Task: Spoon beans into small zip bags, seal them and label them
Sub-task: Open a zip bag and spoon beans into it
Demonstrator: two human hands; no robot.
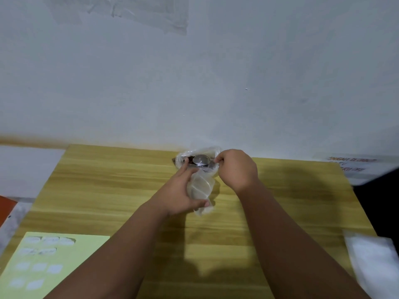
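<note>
From the head camera, a clear plastic bag (213, 151) sat at the far edge of the table (280, 201), against the wall (216, 83). Its crinkled, glossy film stood open at the top, and dark reddish-brown beans (190, 159) showed inside. How many it held could not be told.

The round metal bowl of a spoon (201, 159) lay over that opening, smooth and shiny. The right hand (236, 170) was closed in a fist at the bag's right side, fingers curled round the spoon's handle, which was mostly hidden in the grip.

Just nearer than the bean bag, the left hand (180, 190) held a small zip bag (200, 187) above the tabletop. The thumb was wrapped under its lower end and the fingers curved along its left side, the forefinger reaching up to the mouth of the bean bag. The small bag was thin, translucent and creased into soft folds. Whether anything was in it could not be made out.

The table had a matte yellow wood-grain surface. At its near left corner lay a pale green label sheet (71, 268), flat and rectangular, carrying rows of small white stickers (54, 269), blurred. At the near right edge lay a stack of white plastic bags (373, 264), soft-edged and cloudy.
</note>
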